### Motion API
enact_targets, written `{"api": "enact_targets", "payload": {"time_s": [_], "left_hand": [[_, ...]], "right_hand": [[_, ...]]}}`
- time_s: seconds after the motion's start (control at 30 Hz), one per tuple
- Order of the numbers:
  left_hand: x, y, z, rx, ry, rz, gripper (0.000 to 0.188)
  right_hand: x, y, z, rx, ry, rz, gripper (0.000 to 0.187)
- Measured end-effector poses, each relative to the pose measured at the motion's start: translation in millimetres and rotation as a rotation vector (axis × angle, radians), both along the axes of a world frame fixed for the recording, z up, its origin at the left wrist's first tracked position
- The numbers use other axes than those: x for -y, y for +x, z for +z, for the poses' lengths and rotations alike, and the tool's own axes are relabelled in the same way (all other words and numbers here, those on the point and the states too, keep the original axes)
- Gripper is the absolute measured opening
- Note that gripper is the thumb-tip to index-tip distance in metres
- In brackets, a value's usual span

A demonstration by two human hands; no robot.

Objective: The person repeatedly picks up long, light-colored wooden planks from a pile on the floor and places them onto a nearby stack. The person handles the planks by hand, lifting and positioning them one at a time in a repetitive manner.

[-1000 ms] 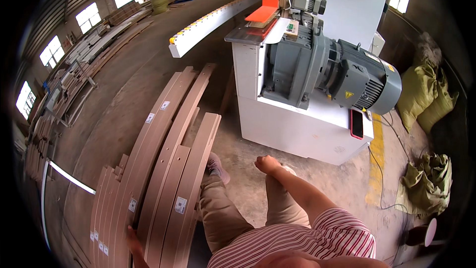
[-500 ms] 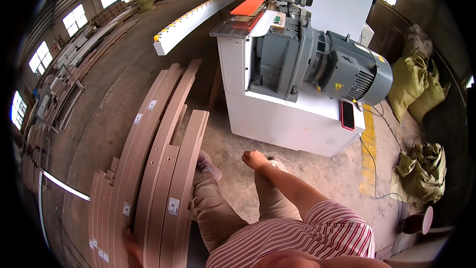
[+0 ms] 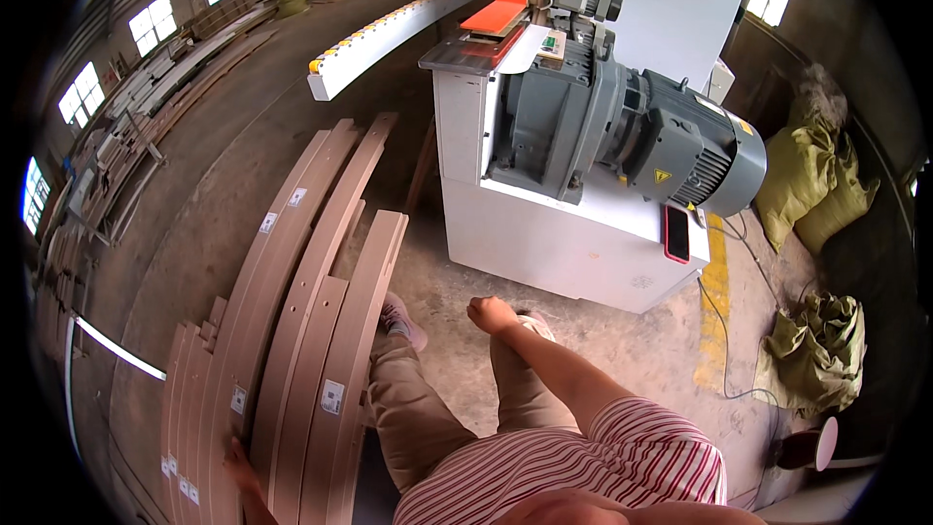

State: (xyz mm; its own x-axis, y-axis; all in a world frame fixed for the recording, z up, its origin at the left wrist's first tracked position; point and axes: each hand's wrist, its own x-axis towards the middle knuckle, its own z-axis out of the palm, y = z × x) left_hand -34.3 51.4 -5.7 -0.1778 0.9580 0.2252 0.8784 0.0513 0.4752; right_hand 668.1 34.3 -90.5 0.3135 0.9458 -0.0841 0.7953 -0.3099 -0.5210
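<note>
Long brown grooved boards (image 3: 273, 311) lie stacked side by side to my left, several bearing white labels. My left hand (image 3: 239, 468) is low on this stack, its fingers stretched out against a board's side just below a white label (image 3: 238, 400). Part of that hand is dim and hard to make out. In front of my right knee, my right hand (image 3: 493, 314) is curled into a fist, with nothing seen in it; the forearm rests along the thigh.
Ahead stands a white machine cabinet (image 3: 544, 248) carrying a large grey motor (image 3: 671, 141). A red-edged phone (image 3: 676, 233) lies on its ledge. A white roller rail (image 3: 364, 51) extends leftward. Yellow-green sacks (image 3: 799, 175), a crumpled sack (image 3: 821, 350) and a cable (image 3: 724, 369) occupy the right.
My left hand has shifted slightly left and shows more clearly beside the boards. The view has moved a little; my right hand keeps its fist near the knee.
</note>
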Motion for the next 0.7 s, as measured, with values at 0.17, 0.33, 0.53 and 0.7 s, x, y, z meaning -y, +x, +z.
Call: {"api": "enact_targets", "payload": {"time_s": [0.17,0.33,0.53,0.7], "left_hand": [[7,6,11,-0.074,0.034,0.024,0.057],[10,19,23,-0.152,-0.029,0.086,0.056],[10,17,24,-0.086,-0.047,0.066,0.053],[9,18,23,-0.078,-0.006,0.048,0.051]], "right_hand": [[0,-4,4,0.001,0.000,-0.007,0.030],[4,-3,10,-0.004,0.001,-0.019,0.030],[5,-4,13,-0.004,-0.003,-0.023,0.029],[5,-3,9,0.011,0.000,-0.017,0.029]]}}
